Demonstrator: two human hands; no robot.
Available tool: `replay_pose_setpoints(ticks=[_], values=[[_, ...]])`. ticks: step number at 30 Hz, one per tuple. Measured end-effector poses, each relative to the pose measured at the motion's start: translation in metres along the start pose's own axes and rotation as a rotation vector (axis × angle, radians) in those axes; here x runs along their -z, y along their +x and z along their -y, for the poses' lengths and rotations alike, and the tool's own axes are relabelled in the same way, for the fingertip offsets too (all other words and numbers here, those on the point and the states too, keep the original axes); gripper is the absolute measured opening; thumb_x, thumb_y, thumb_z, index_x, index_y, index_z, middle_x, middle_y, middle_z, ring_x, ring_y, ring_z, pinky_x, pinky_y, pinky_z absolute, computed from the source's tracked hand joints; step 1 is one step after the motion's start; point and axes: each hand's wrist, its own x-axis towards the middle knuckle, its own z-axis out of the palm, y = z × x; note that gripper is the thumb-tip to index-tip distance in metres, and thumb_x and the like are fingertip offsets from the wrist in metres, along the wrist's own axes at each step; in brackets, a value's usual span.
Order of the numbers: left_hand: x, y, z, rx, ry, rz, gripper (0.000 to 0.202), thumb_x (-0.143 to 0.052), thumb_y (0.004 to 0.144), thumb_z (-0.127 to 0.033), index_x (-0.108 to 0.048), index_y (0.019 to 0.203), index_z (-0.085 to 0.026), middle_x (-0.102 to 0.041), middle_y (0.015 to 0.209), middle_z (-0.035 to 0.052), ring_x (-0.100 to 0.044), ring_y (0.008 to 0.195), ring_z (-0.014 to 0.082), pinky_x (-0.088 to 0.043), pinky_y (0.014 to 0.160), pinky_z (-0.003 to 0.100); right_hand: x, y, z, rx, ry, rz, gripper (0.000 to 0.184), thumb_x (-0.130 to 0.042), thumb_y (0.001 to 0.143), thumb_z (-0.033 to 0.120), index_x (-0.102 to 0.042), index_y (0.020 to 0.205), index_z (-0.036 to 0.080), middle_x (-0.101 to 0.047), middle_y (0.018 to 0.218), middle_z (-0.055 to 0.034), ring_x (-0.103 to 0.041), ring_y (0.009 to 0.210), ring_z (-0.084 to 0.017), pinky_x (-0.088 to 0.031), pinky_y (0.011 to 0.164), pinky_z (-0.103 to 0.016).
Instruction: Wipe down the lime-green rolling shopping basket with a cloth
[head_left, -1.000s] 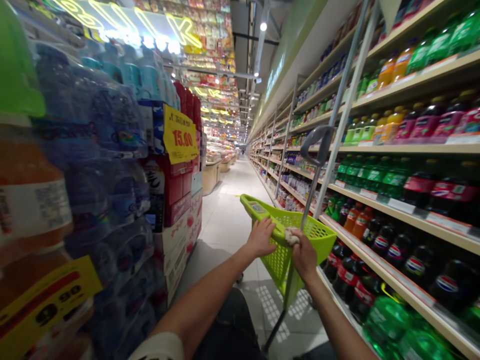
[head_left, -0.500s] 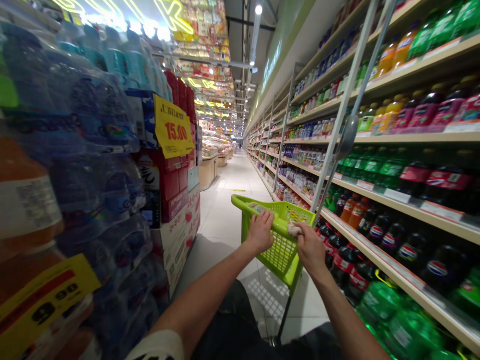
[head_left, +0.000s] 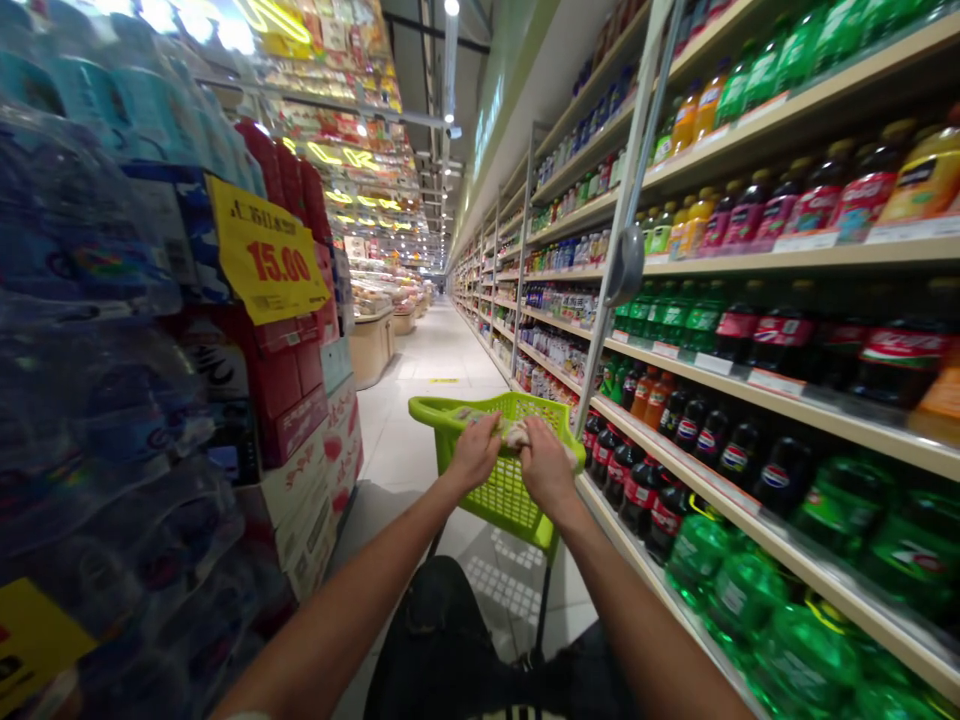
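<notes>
In the head view, the green cart (head_left: 495, 497) stands on the pale floor (head_left: 469, 352) straight ahead of the person, just in front of the knees and near the foot of the right-hand shelves (head_left: 780, 250). Its near rim runs crosswise, left to right, with the right end a little lower in the view – so the rim's long axis lies across the reach of both forearms. The cart's body hangs below and beyond the hands.

The left hand (head_left: 474, 455) is on the rim left of its middle, fingers bent over it, its grip closed on the cart. The right hand (head_left: 547, 462) is just beside it, nearer the cart's right end and the shelves; its grip is curled round a crumpled pale cloth (head_left: 517, 434) at the rim. Whether those fingers also wrap the rim is hidden – I cannot tell. Both hands are at the cart, so neither is clearly the nearer; the two are close together but apart.

To the right, cola bottles (head_left: 637, 492) and green bottles (head_left: 802, 640) fill the low shelves. To the left, boxes (head_left: 300, 470) are stacked under a yellow price sign (head_left: 270, 255), beside wrapped bottles (head_left: 97, 430)
</notes>
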Motion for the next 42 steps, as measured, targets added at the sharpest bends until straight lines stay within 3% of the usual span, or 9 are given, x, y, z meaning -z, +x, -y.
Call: replay_pose_setpoints(ticks=[4,8,12,15,21,27,30,36,42], values=[[0.001,0.002,-0.020,-0.065,-0.138,-0.078,0.041,-0.030,0.085,-0.025,-0.041,0.123,-0.016,-0.048,0.126,0.0070,-0.042,0.117,0.0177,-0.030,0.100,0.037,-0.023,0.012,0.013,-0.111,0.299,-0.141,0.047,-0.038,0.073,0.016,-0.045,0.120,0.011,-0.052,0.118,-0.0124,-0.044,0.114,-0.022,-0.034,0.097,-0.040],[-0.015,0.000,-0.037,-0.234,0.038,0.033,0.034,-0.032,0.086,-0.032,-0.050,0.113,-0.021,-0.055,0.118,0.0036,-0.044,0.113,0.0178,-0.023,0.102,0.044,-0.014,0.019,-0.002,-0.296,0.546,-0.257,0.049,-0.032,0.077,0.019,-0.037,0.125,0.012,-0.056,0.110,-0.0120,-0.056,0.097,-0.019,-0.046,0.080,-0.033],[-0.026,0.001,-0.031,-0.305,0.227,-0.005,0.034,-0.045,0.081,-0.030,-0.053,0.110,-0.015,-0.044,0.127,0.0107,-0.032,0.122,0.0236,-0.022,0.103,0.042,0.006,0.008,-0.021,-0.185,0.290,-0.248,0.044,-0.034,0.077,0.019,-0.043,0.120,0.014,-0.056,0.110,-0.0103,-0.055,0.096,-0.019,-0.041,0.085,-0.036],[-0.014,0.007,-0.009,-0.242,0.294,-0.073,0.029,-0.046,0.080,-0.024,-0.057,0.106,-0.019,-0.038,0.131,0.0088,-0.026,0.124,0.0250,-0.025,0.102,0.040,0.011,-0.005,-0.028,-0.053,0.035,-0.131,0.040,-0.036,0.080,0.022,-0.046,0.118,0.014,-0.059,0.105,-0.0105,-0.054,0.096,-0.021,-0.037,0.088,-0.038],[0.014,0.017,0.021,-0.013,0.376,-0.124,0.030,-0.040,0.081,-0.021,-0.057,0.106,-0.017,-0.055,0.108,0.0067,-0.046,0.102,0.0198,-0.035,0.093,0.033,0.002,-0.009,-0.023,-0.012,-0.120,-0.083,0.039,-0.033,0.085,0.024,-0.044,0.121,0.015,-0.063,0.096,-0.0086,-0.054,0.092,-0.019,-0.035,0.083,-0.034],[-0.029,0.007,-0.025,-0.402,0.271,-0.053,0.028,-0.037,0.085,-0.025,-0.056,0.105,-0.018,-0.059,0.104,0.0050,-0.048,0.102,0.0175,-0.032,0.097,0.033,0.003,-0.002,-0.025,-0.075,-0.110,-0.104,0.040,-0.028,0.087,0.028,-0.043,0.122,0.016,-0.063,0.098,-0.0083,-0.056,0.088,-0.020,-0.034,0.081,-0.035],[-0.030,0.007,-0.020,-0.522,0.255,-0.013,0.029,-0.037,0.085,-0.024,-0.054,0.109,-0.017,-0.058,0.108,0.0057,-0.047,0.106,0.0176,-0.030,0.100,0.034,0.010,-0.003,-0.035,-0.072,-0.080,-0.121,0.041,-0.026,0.087,0.029,-0.045,0.120,0.015,-0.064,0.095,-0.0079,-0.057,0.083,-0.020,-0.037,0.078,-0.033],[0.006,0.017,0.025,-0.194,0.282,-0.140,0.029,-0.037,0.084,-0.022,-0.054,0.107,-0.016,-0.058,0.110,0.0066,-0.049,0.104,0.0187,-0.036,0.095,0.034,0.015,-0.005,-0.038,-0.064,-0.005,-0.196,0.042,-0.026,0.086,0.028,-0.043,0.122,0.016,-0.063,0.095,-0.0061,-0.056,0.084,-0.019,-0.040,0.080,-0.033],[-0.034,0.011,-0.032,-0.473,0.288,0.002,0.025,-0.040,0.084,-0.019,-0.056,0.102,-0.018,-0.060,0.104,0.0059,-0.052,0.100,0.0171,-0.035,0.096,0.034,0.009,-0.001,-0.042,-0.092,0.000,-0.227,0.044,-0.024,0.086,0.030,-0.044,0.121,0.014,-0.064,0.091,-0.0072,-0.057,0.082,-0.020,-0.042,0.078,-0.034]])
